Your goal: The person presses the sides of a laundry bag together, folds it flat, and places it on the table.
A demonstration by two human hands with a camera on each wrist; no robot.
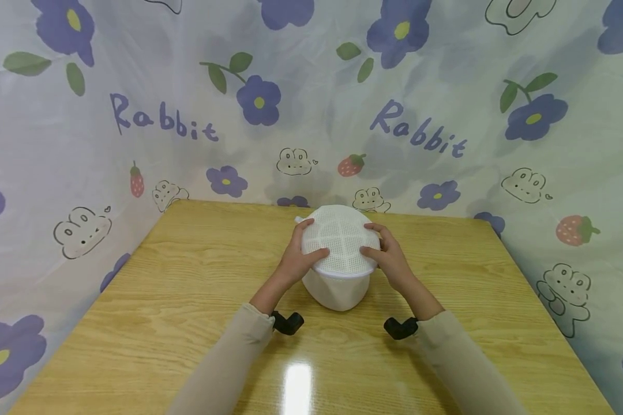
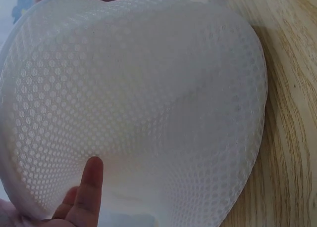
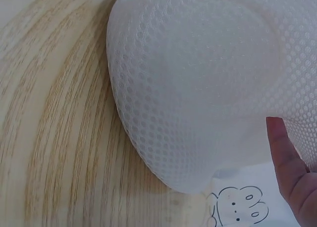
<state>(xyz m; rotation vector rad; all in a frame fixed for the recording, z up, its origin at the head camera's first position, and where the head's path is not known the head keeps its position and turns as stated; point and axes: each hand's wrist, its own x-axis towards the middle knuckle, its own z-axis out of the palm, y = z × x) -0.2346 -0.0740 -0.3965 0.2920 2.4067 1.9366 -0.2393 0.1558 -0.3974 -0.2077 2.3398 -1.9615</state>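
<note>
A white mesh laundry bag [image 1: 341, 236], rounded and puffed out, stands on the wooden table in the head view. Its top panel has a coarse mesh and a smooth white rim, and the lower part bulges toward me. My left hand [image 1: 298, 253] grips the bag's left side, thumb over the top panel. On the opposite side my right hand [image 1: 391, 256] holds it the same way. In the left wrist view a finger [image 2: 90, 187] presses into the mesh [image 2: 148, 88]. The right wrist view shows a finger [image 3: 282, 153] against the mesh wall [image 3: 148, 98]. Its inside is hidden.
The wooden table [image 1: 197, 288] reaches back to a white cloth backdrop [image 1: 316, 104] printed with flowers, rabbits and strawberries. Black wrist mounts [image 1: 288, 323] sit at both cuffs. A bright light reflection lies on the table's near part.
</note>
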